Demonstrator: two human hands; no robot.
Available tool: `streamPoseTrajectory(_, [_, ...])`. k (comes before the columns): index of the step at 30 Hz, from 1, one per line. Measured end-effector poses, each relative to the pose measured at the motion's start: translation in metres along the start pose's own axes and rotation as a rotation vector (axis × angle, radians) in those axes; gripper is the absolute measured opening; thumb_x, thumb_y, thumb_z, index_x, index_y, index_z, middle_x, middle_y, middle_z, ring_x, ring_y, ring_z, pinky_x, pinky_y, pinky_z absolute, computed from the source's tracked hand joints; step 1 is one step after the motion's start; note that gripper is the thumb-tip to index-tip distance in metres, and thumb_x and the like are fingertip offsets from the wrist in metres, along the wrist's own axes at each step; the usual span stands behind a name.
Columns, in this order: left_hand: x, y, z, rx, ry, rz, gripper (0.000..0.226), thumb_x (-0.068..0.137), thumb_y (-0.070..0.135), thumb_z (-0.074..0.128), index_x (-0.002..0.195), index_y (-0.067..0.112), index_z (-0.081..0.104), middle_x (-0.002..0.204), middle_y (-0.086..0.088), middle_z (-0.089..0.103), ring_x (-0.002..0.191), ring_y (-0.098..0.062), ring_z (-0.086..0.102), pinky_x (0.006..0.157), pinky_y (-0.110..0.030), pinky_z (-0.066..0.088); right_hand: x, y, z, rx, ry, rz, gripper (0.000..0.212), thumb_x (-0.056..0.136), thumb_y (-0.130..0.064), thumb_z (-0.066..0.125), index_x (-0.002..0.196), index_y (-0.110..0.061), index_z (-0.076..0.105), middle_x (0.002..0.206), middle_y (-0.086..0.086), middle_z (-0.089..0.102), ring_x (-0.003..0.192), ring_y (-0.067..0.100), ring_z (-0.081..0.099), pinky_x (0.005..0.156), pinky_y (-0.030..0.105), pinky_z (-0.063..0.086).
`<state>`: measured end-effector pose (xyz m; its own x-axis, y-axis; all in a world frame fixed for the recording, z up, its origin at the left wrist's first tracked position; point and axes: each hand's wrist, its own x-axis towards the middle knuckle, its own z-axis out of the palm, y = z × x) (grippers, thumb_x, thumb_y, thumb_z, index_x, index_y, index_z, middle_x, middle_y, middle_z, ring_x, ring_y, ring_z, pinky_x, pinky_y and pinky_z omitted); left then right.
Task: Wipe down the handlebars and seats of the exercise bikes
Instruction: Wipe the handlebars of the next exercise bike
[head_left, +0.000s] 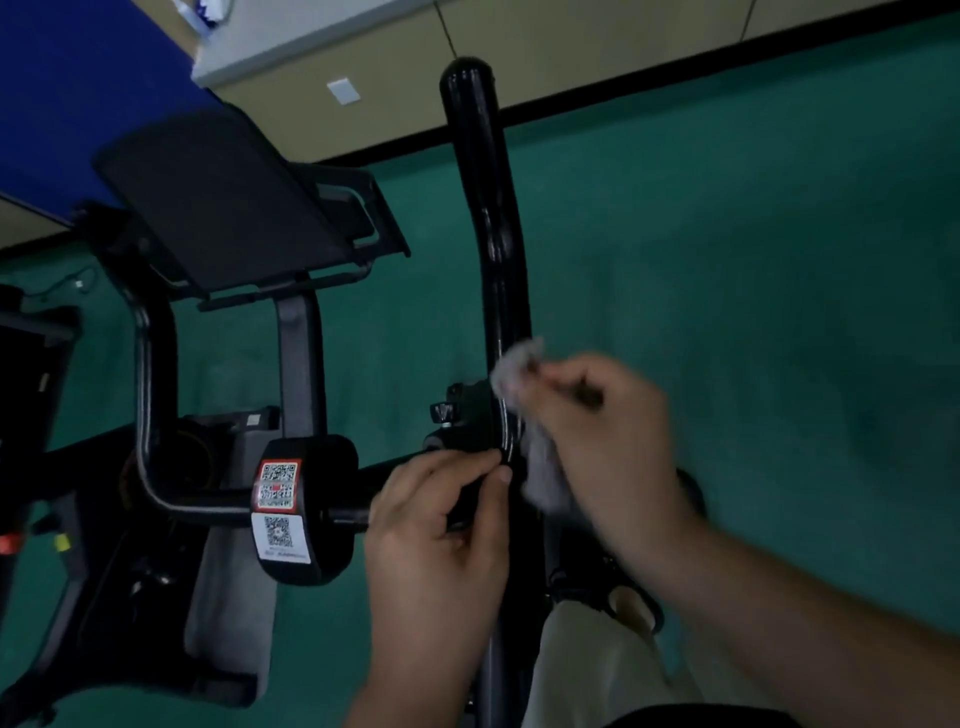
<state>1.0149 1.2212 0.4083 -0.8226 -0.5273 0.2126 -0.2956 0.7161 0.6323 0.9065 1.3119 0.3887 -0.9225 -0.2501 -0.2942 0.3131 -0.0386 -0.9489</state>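
Handlebar (493, 234) of the exercise bike rises black and glossy ahead of me over the green floor (753, 260). My right hand (597, 415) pinches a grey wipe (519, 366) against its lower stretch, blurred, so contact seems likely. My left hand (441, 514) curls around the crossbar (348, 514) beside the QR-code stickers (278, 488).

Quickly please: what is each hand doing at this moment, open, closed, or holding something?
Left hand: fingers curled round the black handlebar near its base.
Right hand: blurred, fingers pinch a grey cloth against the handlebar.
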Motion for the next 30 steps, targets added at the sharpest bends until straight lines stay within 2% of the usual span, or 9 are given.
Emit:
streamPoseTrajectory(3, [-0.003, -0.005, 0.0, -0.079, -0.029, -0.008, 0.018, 0.087, 0.027, 0.064, 0.099, 0.027, 0.077, 0.099, 0.019, 0.068, 0.093, -0.011, 0.068, 0.079, -0.043, 0.058, -0.039, 0.017, -0.002, -0.005, 0.025, 0.028, 0.008, 0.081, -0.024, 0.075, 0.084, -0.017, 0.074, 0.082, -0.006, 0.072, 0.079, 0.004, 0.068, 0.07, 0.017, 0.049])
streamPoseTrajectory(6, [-0.002, -0.005, -0.003, -0.116, -0.077, -0.037, 0.021, 0.088, 0.019, 0.063, 0.101, 0.026, 0.078, 0.099, 0.018, 0.069, 0.095, -0.009, 0.067, 0.084, -0.04, 0.057, -0.017, 0.008, 0.004, 0.037, 0.098, 0.042, 0.006, 0.08, -0.023, 0.077, 0.079, -0.018, 0.074, 0.073, -0.011, 0.071, 0.068, -0.001, 0.064, 0.064, 0.014, 0.048])
streamPoseTrajectory(9, [0.001, -0.006, -0.009, -0.145, -0.096, -0.065, 0.02, 0.088, 0.018, 0.065, 0.1, 0.03, 0.077, 0.099, 0.023, 0.07, 0.095, 0.0, 0.067, 0.089, -0.025, 0.055, 0.002, -0.003, 0.012, 0.075, 0.163, 0.006, 0.006, 0.081, -0.02, 0.077, 0.077, -0.019, 0.072, 0.068, -0.011, 0.069, 0.066, -0.001, 0.063, 0.064, 0.017, 0.05])
streamPoseTrajectory(13, [0.0, -0.014, -0.017, -0.27, -0.114, -0.161, 0.016, 0.089, 0.024, 0.067, 0.099, 0.032, 0.077, 0.094, 0.016, 0.075, 0.091, 0.002, 0.07, 0.086, -0.03, 0.057, -0.038, 0.012, 0.014, 0.073, 0.179, -0.015, 0.006, 0.084, -0.016, 0.075, 0.089, -0.017, 0.075, 0.079, -0.016, 0.073, 0.075, -0.007, 0.065, 0.067, 0.009, 0.047])
streamPoseTrajectory(16, [-0.003, -0.013, -0.021, -0.212, -0.146, -0.041, 0.021, 0.087, 0.023, 0.064, 0.099, 0.035, 0.076, 0.094, 0.024, 0.071, 0.093, 0.0, 0.068, 0.087, -0.023, 0.053, -0.075, 0.029, 0.016, 0.066, 0.178, -0.018, 0.014, 0.082, -0.01, 0.075, 0.095, -0.015, 0.075, 0.09, -0.006, 0.073, 0.085, -0.007, 0.066, 0.073, 0.005, 0.045])
streamPoseTrajectory(18, [-0.007, -0.017, -0.022, -0.087, -0.114, 0.103, 0.018, 0.086, 0.018, 0.066, 0.099, 0.025, 0.077, 0.094, 0.018, 0.067, 0.094, -0.009, 0.064, 0.089, -0.022, 0.05, -0.073, 0.032, 0.013, 0.013, 0.19, -0.058, 0.013, 0.081, -0.01, 0.075, 0.091, -0.018, 0.075, 0.091, -0.002, 0.071, 0.085, -0.002, 0.066, 0.075, 0.008, 0.046])
streamPoseTrajectory(22, [-0.016, -0.033, -0.024, 0.124, -0.001, 0.139, 0.014, 0.087, 0.026, 0.068, 0.096, 0.022, 0.079, 0.093, 0.007, 0.065, 0.094, -0.021, 0.057, 0.084, -0.047, 0.048, -0.034, 0.016, 0.005, -0.197, 0.22, -0.27, 0.01, 0.085, -0.016, 0.073, 0.094, -0.018, 0.076, 0.099, -0.005, 0.07, 0.093, -0.002, 0.063, 0.084, 0.011, 0.046])
streamPoseTrajectory(26, [-0.023, -0.043, -0.026, 0.07, 0.018, 0.139, 0.016, 0.087, 0.024, 0.066, 0.098, 0.021, 0.078, 0.095, 0.004, 0.065, 0.093, -0.023, 0.057, 0.08, -0.049, 0.049, -0.038, 0.023, 0.008, -0.639, 0.076, -0.589, 0.018, 0.089, -0.017, 0.067, 0.105, -0.014, 0.074, 0.116, -0.011, 0.065, 0.108, 0.004, 0.053, 0.098, 0.011, 0.037])
streamPoseTrajectory(30, [-0.025, -0.043, -0.023, 0.043, 0.025, 0.115, 0.018, 0.088, 0.026, 0.062, 0.096, 0.019, 0.077, 0.096, 0.004, 0.066, 0.094, -0.022, 0.057, 0.08, -0.05, 0.049, -0.038, 0.022, -0.002, -0.871, -0.098, -0.863, 0.025, 0.087, -0.029, 0.059, 0.096, -0.015, 0.077, 0.104, -0.006, 0.072, 0.099, 0.003, 0.043, 0.089, 0.008, 0.034])
